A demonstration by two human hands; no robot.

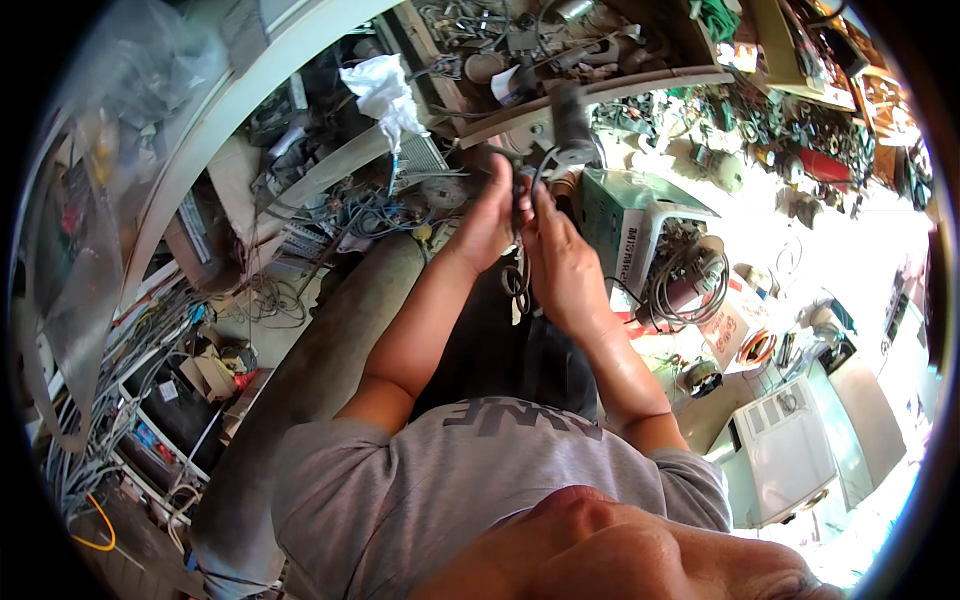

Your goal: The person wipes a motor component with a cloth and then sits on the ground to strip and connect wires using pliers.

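My two hands are close together in front of my body. My right hand (565, 262) is closed, with its fingers round a dark cable (540, 172) that bends up toward a dark cylinder (572, 125). My left hand (484, 225) stands beside it, thumb pointing up and its fingers mostly hidden. A thin dark part shows between the two hands, too small to name. Dark loops (516, 284) hang below them, seemingly of the same cable. The far end of the cable is hidden near the cylinder.
A wooden tray (655, 82) of metal parts lies beyond my hands. A green metal box (612, 205) and coiled cable (660, 303) are to the right. Leftward are a white plastic bag (380, 90), tangled wires (350, 215) and a large grey cylinder (320, 385). A white appliance casing (785, 445) stands lower right.
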